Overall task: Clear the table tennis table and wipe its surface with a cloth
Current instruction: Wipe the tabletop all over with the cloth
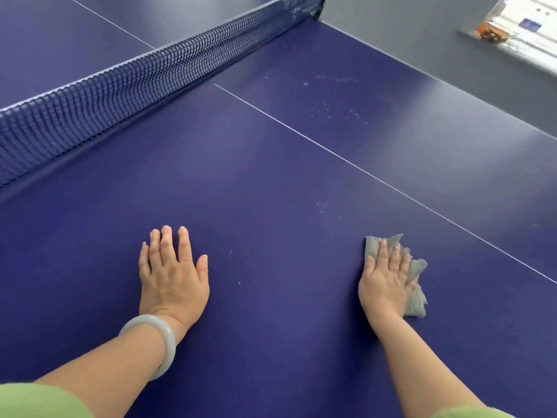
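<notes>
Right hand [384,285] flat, fingers straight, pressing grey cloth [417,298] onto blue surface [271,176], well short of net [120,95]. Palm hides much of cloth. Left hand [173,273] flat, fingers straight, equally short of net. Open surface runs up to net, white specks [337,107] nearer it.

The table [271,176] is deep violet-blue, crossed by a thin white line [361,164] and dotted with whitish specks [334,107] toward the upper right. The net [120,95] is dark blue mesh, white-edged on top. The cloth [417,301] is grey, the bracelet [164,336] pale greenish-white, the sleeve [36,399] light green and the floor [422,25] grey.
</notes>
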### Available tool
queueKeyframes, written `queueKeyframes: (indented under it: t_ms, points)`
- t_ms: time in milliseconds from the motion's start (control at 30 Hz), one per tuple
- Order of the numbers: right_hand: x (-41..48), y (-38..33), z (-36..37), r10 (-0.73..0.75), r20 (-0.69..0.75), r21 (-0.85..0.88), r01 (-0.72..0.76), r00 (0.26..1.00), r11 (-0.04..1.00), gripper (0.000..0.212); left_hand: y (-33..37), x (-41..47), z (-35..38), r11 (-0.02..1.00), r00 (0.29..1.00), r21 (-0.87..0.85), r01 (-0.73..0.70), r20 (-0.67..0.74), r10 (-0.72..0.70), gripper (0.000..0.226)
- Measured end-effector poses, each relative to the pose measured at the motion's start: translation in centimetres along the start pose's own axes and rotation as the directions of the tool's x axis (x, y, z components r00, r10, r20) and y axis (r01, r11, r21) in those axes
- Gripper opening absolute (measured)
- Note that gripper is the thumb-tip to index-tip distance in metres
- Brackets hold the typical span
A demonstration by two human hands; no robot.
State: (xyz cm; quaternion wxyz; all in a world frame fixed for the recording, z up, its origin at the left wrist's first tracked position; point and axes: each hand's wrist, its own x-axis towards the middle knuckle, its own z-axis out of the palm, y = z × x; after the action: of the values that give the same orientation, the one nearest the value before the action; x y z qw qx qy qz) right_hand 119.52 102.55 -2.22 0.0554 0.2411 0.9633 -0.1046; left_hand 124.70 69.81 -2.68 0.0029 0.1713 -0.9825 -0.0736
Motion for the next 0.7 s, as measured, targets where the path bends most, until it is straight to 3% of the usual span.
queueKeyframes:
  t_ms: [100, 200, 267, 333, 400, 467, 567, 700]
  points:
    - [0.3, -6.4, 1.1, -0.189, 0.057, -0.014, 0.19, 0.98, 0.982, 0.056, 0.1, 0.0, 0.0, 1.0, 1.0, 0.0, 0.007, -0.013, -0.007, 0.07]
    - [-1.8, -8.9, 2.5, -0.573, 0.108, -0.049, 0.58, 0.812, 0.813, 0.056, 0.1, 0.1, 0.2, 1.0, 1.0, -0.006, 0.011, -0.023, -0.011, 0.07]
    - [-1.8, -7.3, 2.4, -0.689, 0.144, -0.038, 0.7, 0.71, 0.713, 0.055, 0.0, 0.1, 0.2, 1.0, 1.0, -0.006, 0.01, -0.028, -0.01, 0.07]
    - [0.4, -4.8, 1.6, -0.645, 0.113, -0.043, 0.652, 0.756, 0.757, 0.056, -0.1, 0.0, 0.3, 1.0, 1.0, 0.004, 0.009, -0.022, -0.009, 0.069]
    - [4.0, -2.5, 0.5, -0.437, 0.054, -0.051, 0.44, 0.898, 0.897, 0.058, -0.3, 0.1, 0.4, 1.0, 1.0, 0.009, 0.009, -0.02, -0.009, 0.064]
    - [7.8, -1.7, -0.4, -0.217, 0.008, -0.042, 0.217, 0.976, 0.975, 0.061, -0.4, 0.1, 0.5, 1.0, 0.999, 0.008, 0.009, -0.045, -0.009, 0.06]
    - [12.7, -4.0, -1.4, -0.075, 0.028, -0.004, 0.075, 0.997, 0.997, 0.061, -0.3, 0.2, 0.5, 1.0, 0.999, 0.012, 0.004, -0.036, -0.004, 0.071]
    - [14.9, -11.5, -0.8, -0.181, 0.111, 0.007, 0.181, 0.977, 0.983, 0.058, -0.3, 0.3, 0.6, 0.999, 1.0, 0.038, 0.009, -0.025, -0.008, 0.072]
